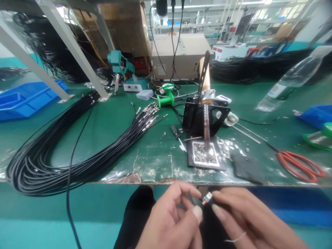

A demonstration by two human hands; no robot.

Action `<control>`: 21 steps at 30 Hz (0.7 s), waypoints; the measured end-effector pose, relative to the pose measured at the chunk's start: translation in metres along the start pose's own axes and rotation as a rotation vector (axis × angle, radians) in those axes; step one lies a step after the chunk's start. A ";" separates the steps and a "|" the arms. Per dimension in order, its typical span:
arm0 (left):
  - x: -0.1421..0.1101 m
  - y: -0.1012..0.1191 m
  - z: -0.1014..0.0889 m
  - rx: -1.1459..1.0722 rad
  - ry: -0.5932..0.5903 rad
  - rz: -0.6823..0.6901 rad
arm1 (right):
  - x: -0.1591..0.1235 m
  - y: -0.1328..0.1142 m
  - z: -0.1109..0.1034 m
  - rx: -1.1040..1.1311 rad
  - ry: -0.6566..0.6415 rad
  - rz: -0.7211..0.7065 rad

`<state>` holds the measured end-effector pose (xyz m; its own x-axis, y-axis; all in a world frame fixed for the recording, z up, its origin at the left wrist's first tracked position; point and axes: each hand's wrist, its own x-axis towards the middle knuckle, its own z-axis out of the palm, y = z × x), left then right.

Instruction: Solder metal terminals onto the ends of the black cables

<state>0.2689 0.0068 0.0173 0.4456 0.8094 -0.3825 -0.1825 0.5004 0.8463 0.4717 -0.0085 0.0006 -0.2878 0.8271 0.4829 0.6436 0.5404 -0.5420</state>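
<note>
Silver connector [208,196]: right hand [240,212] pinches body, left hand [173,214] wired end [204,202] (clear of bench edge [150,182]).

"Can any lettering be read?"

"None; only blurred labels and marks can be picked out."

"Where is a label seen?"

"On the clear bottle [298,77] at the right of the frame, a pale label [275,92] with an orange and bluish print is carried, too blurred to be read."

"And at upper centre?"

"On the beige cabinet [181,52], a small pale label [162,70] is borne; its print cannot be deciphered."

"At upper right?"

"On the white machine [232,52], red marking [217,50] is shown, likewise illegible."
</note>
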 end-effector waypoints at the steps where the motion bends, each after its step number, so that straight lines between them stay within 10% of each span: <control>1: 0.000 0.002 0.001 0.004 0.013 -0.019 | 0.000 0.000 0.000 -0.003 0.007 0.009; 21: 0.002 0.002 0.007 0.028 0.024 -0.060 | -0.001 -0.018 0.008 -0.023 0.039 0.262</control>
<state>0.2757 0.0075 0.0203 0.4336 0.7856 -0.4415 -0.1315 0.5399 0.8314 0.4542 -0.0176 0.0043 -0.0821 0.9313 0.3548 0.7086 0.3048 -0.6364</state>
